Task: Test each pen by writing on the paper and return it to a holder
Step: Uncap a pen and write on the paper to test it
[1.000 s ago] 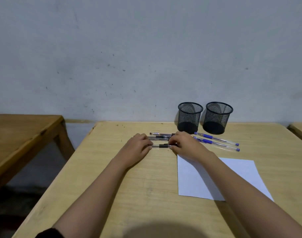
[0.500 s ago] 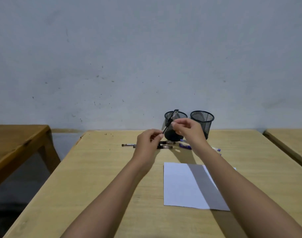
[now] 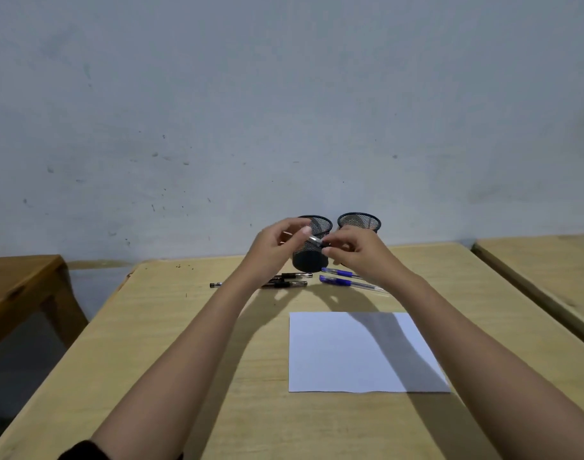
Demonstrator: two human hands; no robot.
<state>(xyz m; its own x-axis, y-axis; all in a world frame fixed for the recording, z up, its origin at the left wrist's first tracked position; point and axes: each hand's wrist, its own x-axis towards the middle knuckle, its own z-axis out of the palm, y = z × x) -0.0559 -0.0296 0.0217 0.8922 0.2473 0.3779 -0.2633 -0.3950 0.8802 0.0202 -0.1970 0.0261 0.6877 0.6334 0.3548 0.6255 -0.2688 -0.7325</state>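
Note:
Both hands are raised above the table in front of two black mesh holders. My left hand and my right hand each pinch one end of a clear pen held between them. The left holder is partly hidden behind the hands; the right holder stands beside it. Two black pens and two blue pens lie on the table below the hands. A white sheet of paper lies nearer to me, blank, with my arm's shadow across it.
A small dark pen cap or pen end lies left of the black pens. The light wooden table ends at a grey wall. A darker wooden table stands at the left, another light one at the right.
Both hands lifted one pen off the table and now hold it up in front of the left holder. The camera view tilted upward, so the table sits lower in frame.

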